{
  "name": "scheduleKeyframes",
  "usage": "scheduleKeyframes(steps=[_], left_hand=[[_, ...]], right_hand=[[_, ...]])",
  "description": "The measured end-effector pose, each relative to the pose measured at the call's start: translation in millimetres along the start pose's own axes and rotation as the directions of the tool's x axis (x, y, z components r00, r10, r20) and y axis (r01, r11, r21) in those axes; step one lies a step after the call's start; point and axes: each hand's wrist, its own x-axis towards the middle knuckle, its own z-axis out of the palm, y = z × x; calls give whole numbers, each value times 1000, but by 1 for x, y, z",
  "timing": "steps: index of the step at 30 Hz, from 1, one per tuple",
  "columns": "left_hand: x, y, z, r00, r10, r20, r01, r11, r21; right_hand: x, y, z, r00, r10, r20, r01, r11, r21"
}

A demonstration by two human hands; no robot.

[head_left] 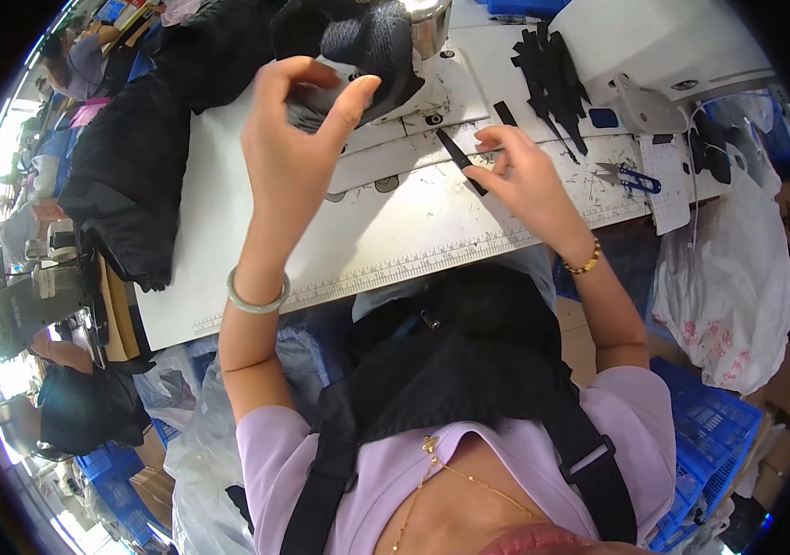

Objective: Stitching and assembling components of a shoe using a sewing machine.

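My left hand point(298, 129) is raised beside the sewing machine, its thumb and curled fingers apart. Just behind it, dark black fabric point(381, 46) bunches over the machine; blur hides whether any fingertip touches it. My right hand point(529, 180) hovers low over the white table point(256, 250) with thumb and index finger spread. Its thumb tip meets, or overlaps in view, a narrow black strip point(455, 153) lying slanted. Another short black strip end point(505, 113) shows just beyond that hand.
A pile of black strips point(552, 88) lies at the far right of the table. Blue-handled thread snips point(630, 178) rest near the right edge. A printed ruler point(395, 273) runs along the front edge. Black padded fabric point(136, 185) drapes over the left side.
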Motion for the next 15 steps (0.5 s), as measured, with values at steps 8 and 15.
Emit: scheduleKeyframes(steps=[8, 15], left_hand=[[-80, 3, 3, 773, 598, 213, -634, 734, 243], [-65, 5, 19, 856, 495, 146, -501, 865, 7]], right_hand=[[5, -30, -11, 833, 266, 484, -517, 684, 514], [-2, -61, -21, 882, 114, 457, -427, 604, 673]])
